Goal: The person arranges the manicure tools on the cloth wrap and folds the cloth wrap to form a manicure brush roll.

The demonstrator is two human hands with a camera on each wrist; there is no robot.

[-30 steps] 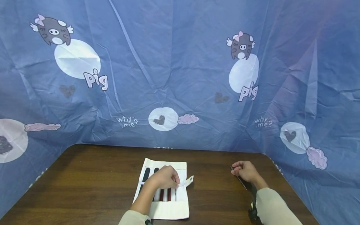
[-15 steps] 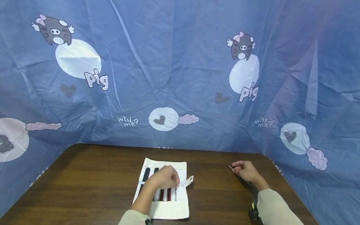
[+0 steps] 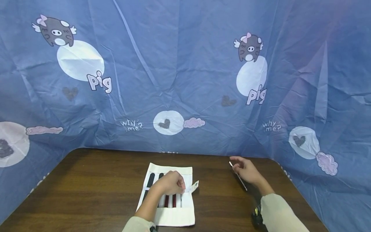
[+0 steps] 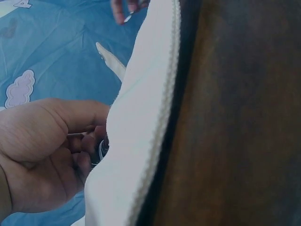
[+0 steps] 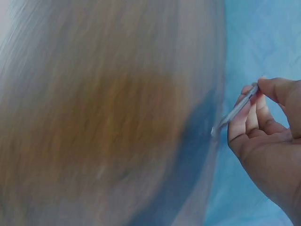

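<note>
A white fabric tool roll [image 3: 174, 216] lies spread on the table, with black-handled and dark red-handled tools and a thin silver tool [image 3: 181, 201] standing in its slots. My left hand [image 3: 171, 183] reaches over it, fingertips pinching the elastic band [image 3: 186, 189] near its right end. In the left wrist view a bit of shiny metal [image 4: 102, 149] shows beside the curled fingers. Off to the right, my right hand [image 3: 247, 170] pinches a slim silver rod [image 3: 241, 181] between thumb and fingers. The rod has a pale tip and slants over the table; its middle is partly covered.
A strap with a snap [image 3: 195, 186] sticks out from the roll's right side. Brown wooden table [image 3: 214, 199] lies between the two hands. Behind it hangs a blue printed curtain [image 3: 174, 80], which also closes off both sides.
My right hand has lifted and moved slightly left and away, with its fingers shifted along the rod, so more of the rod shows. The left hand stays in place.
</note>
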